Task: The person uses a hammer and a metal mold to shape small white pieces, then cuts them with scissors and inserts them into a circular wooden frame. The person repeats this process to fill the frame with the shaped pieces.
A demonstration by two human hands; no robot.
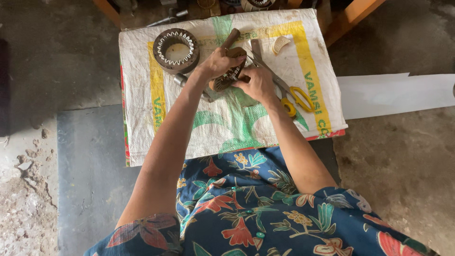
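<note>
Two hands meet at the middle of the worktop (142,137), which is covered by a white woven sack with yellow and green print. The left hand (219,61) wraps its grip closed over the top of a small round slotted metal core (228,78), probably a motor stator, holding it tilted on edge. The right hand (258,83) presses against the core's lower right side, fingers curled in at its slots; whether they pinch anything fine, such as wire or insulating paper, is too small to tell.

At ten o'clock from the hands lies a larger toothed stator ring (176,50), flat on the sack and apart from them. At four o'clock, just beside the right wrist, lie yellow-handled scissors (296,99), blades pointing toward twelve. At one o'clock sits a small pale curved piece (280,43). A brown wooden handle (231,37) juts out past the left hand toward twelve.

Judging by the pose, the step in hand is working the core's slots while the left hand steadies it. The next move likely calls for a firm hold by the left hand and fine fingertip control from the right.
</note>
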